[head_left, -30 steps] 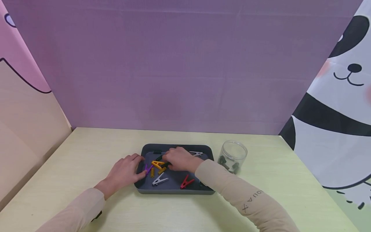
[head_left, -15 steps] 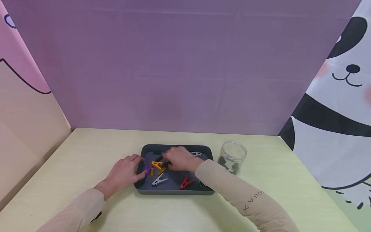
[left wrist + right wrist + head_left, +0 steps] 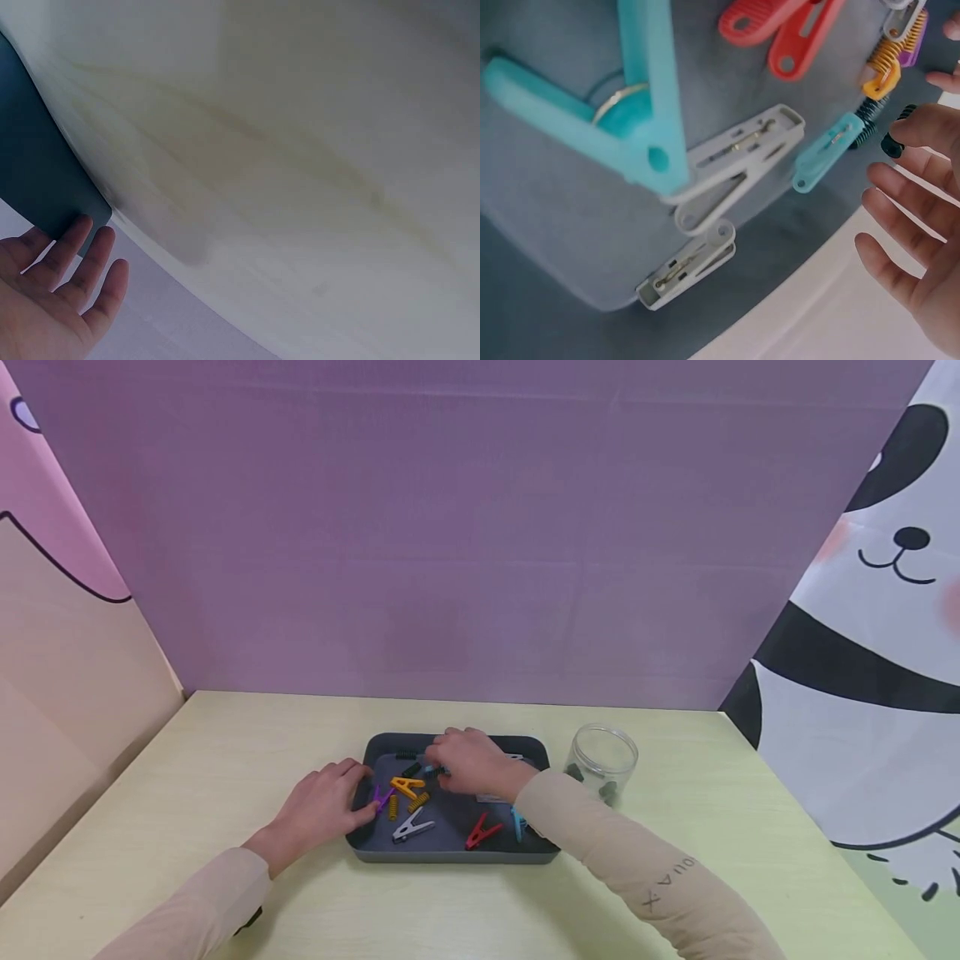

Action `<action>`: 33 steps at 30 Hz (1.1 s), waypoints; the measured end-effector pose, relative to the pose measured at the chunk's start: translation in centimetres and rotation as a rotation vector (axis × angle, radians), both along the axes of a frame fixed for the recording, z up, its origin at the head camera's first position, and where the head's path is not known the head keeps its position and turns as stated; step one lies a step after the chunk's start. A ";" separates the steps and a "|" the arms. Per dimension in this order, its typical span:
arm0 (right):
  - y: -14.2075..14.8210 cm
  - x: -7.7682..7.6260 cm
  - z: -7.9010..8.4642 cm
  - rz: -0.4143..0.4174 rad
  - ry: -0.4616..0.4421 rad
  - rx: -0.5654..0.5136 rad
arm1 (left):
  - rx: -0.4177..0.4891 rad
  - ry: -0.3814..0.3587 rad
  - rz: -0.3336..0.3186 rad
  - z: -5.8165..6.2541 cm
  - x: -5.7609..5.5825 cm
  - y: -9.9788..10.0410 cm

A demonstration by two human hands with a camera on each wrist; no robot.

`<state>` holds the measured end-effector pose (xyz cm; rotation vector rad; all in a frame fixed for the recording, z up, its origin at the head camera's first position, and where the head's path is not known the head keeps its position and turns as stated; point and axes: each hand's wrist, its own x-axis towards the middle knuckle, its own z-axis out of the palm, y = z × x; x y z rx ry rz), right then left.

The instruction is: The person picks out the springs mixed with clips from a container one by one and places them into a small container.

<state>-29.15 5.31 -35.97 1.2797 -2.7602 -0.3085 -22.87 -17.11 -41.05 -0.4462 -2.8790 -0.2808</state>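
Observation:
My right hand (image 3: 472, 766) is over the back middle of a dark grey tray (image 3: 457, 857). In the right wrist view its thumb and index finger pinch a dark coil spring (image 3: 892, 145), partly hidden by the fingertips. The other fingers are loosely extended. My left hand (image 3: 322, 802) lies at the tray's left end, its relaxed fingers touching the rim, with the thumb near a purple clothespin (image 3: 383, 798). A yellow clothespin (image 3: 407, 787), two gold coil springs (image 3: 418, 802) and dark springs (image 3: 406, 755) lie between the hands.
A clear jar (image 3: 602, 760) with several dark springs stands to the right of the tray. White (image 3: 413, 827), red (image 3: 482, 832) and light blue (image 3: 518, 823) clothespins lie toward the tray's front. A purple backdrop (image 3: 480, 568) rises behind the table (image 3: 262, 727).
My right hand has lifted slightly and shifted right, with a dark spring in its fingers. Light blue clothespins have come into sight. My left hand has stayed in place.

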 end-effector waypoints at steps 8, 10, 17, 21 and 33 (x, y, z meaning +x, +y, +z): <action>1.2 -0.2 0.8 0.019 0.056 -0.055 | -0.002 0.022 -0.008 0.0 0.0 0.0; 1.6 -0.2 0.9 0.018 0.068 -0.072 | -0.006 0.025 -0.008 -0.1 0.0 -0.1; 3.2 0.0 1.4 -0.004 0.070 -0.119 | -0.003 0.016 -0.004 0.0 0.0 0.0; 4.3 -0.1 1.6 -0.018 0.083 -0.120 | -0.005 0.009 -0.002 0.0 0.0 0.0; 7.4 -0.1 1.9 -0.099 0.065 -0.148 | -0.010 0.006 -0.001 0.1 0.1 0.1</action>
